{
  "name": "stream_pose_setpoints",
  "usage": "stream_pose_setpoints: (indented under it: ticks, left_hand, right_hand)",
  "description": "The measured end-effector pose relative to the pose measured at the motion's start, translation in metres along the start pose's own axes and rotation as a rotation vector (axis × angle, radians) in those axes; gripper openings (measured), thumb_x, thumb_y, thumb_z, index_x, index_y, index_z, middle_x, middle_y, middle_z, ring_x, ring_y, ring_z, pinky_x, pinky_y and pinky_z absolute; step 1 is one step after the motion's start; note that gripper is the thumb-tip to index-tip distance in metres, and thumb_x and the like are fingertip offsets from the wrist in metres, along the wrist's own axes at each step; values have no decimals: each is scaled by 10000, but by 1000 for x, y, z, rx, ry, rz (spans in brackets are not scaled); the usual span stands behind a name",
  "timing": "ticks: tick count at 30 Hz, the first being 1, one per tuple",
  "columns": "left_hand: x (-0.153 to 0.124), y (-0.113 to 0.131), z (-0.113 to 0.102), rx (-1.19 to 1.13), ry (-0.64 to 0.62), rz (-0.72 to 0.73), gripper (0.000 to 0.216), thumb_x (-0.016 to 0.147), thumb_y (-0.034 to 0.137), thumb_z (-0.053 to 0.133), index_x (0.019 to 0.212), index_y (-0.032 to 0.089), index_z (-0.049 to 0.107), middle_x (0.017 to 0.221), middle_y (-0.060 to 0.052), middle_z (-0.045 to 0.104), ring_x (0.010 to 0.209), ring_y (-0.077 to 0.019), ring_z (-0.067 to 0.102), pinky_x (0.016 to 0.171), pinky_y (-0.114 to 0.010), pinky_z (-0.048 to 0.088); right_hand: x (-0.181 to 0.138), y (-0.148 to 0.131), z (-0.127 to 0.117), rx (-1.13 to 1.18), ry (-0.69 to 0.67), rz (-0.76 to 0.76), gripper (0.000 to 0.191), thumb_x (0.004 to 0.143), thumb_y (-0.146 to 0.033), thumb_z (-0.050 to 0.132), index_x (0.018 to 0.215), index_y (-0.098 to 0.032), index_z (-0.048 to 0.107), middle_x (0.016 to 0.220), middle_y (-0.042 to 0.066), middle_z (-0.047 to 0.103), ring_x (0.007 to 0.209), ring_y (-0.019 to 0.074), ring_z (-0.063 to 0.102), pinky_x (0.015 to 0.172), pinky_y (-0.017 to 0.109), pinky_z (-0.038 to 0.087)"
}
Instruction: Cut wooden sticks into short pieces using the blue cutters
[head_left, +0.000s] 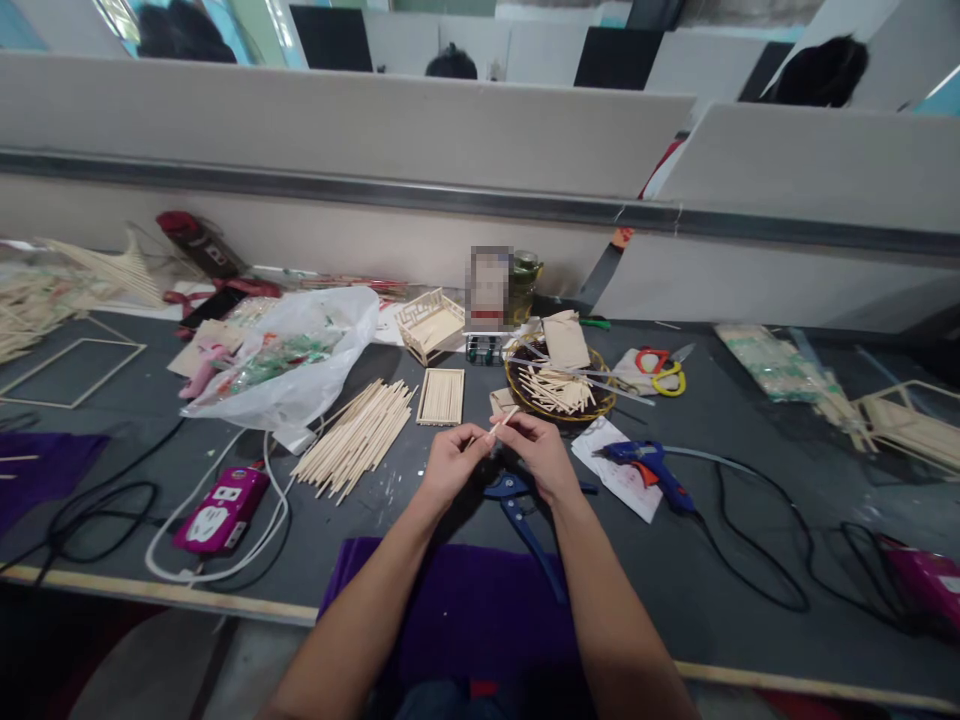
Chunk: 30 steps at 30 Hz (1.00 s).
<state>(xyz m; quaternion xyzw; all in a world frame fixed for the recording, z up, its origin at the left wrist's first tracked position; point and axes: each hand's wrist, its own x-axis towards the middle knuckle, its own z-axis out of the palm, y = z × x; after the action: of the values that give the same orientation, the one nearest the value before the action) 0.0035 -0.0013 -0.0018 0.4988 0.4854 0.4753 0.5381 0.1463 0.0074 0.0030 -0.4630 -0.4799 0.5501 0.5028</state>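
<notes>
Both my hands meet above the dark table, just in front of me. My left hand (448, 462) and my right hand (538, 450) each pinch one thin wooden stick (504, 420) between the fingertips. Blue-handled cutters (525, 520) lie on the table right under my hands. A pile of long wooden sticks (358, 435) lies to the left of my left hand. A small flat panel of glued sticks (441, 396) lies just beyond my hands.
A round basket (600, 405) holds short sticks and a glue stick. A blue glue gun (649, 465) rests on paper at right. Yellow-red scissors (664, 372), a plastic bag (300, 355), a pink power strip (221, 510), black cables and purple cloth (450, 600) surround them.
</notes>
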Motion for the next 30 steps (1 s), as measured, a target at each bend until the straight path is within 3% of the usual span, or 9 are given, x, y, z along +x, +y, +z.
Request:
stream_pose_setpoints:
  ticks: [6, 10, 12, 14, 18, 23, 30]
  left_hand:
    - [-3, 2, 2, 15, -18, 30, 402, 680, 528, 693, 661, 130, 640, 529, 23, 503, 509, -83, 389, 503, -217, 288]
    - [-5, 6, 2, -108, -155, -32, 449, 722, 569, 644, 720, 121, 665, 577, 1, 547, 485, -67, 356, 477, -214, 256]
    - [-5, 7, 1, -167, -199, -86, 494, 738, 606, 603, 732, 117, 674, 541, 9, 516, 448, -57, 288, 449, -218, 208]
    - [-2, 6, -1, -166, -124, -110, 500, 719, 615, 613, 761, 122, 685, 541, 12, 513, 442, -57, 278, 444, -219, 201]
    - [5, 0, -6, -66, 125, -55, 406, 664, 521, 697, 810, 142, 698, 656, -10, 600, 535, -89, 416, 498, -215, 288]
    - [9, -9, -8, -28, 123, -32, 318, 672, 426, 687, 799, 136, 704, 623, -3, 597, 553, -100, 436, 526, -219, 307]
    - [9, -13, -5, -17, 90, -25, 262, 683, 374, 662, 786, 136, 697, 608, 5, 593, 543, -99, 437, 525, -218, 317]
  right_hand:
    - [-1, -1, 0, 63, 13, 43, 192, 649, -370, 756, 644, -186, 702, 683, -6, 656, 619, 120, 528, 605, 247, 406]
    - [-1, -2, 0, 195, 3, 143, 229, 627, -383, 763, 619, -175, 668, 592, -12, 615, 536, 104, 489, 558, 244, 388]
    - [0, -1, -2, 178, 25, 122, 246, 647, -403, 742, 628, -172, 659, 581, -9, 608, 528, 106, 482, 555, 248, 385]
    - [2, 1, -5, 37, 94, 7, 250, 681, -405, 712, 624, -171, 647, 597, -9, 605, 552, 111, 485, 574, 251, 387]
    - [6, 12, -10, -428, 187, -247, 241, 768, -379, 620, 646, -173, 643, 655, 7, 605, 590, 124, 492, 605, 257, 393]
    - [10, 29, -13, -755, 92, -343, 240, 824, -345, 522, 694, -192, 653, 716, 46, 628, 660, 162, 555, 647, 271, 417]
    - [13, 34, -17, -810, 58, -331, 211, 813, -322, 523, 714, -198, 661, 765, 60, 675, 724, 185, 614, 701, 278, 452]
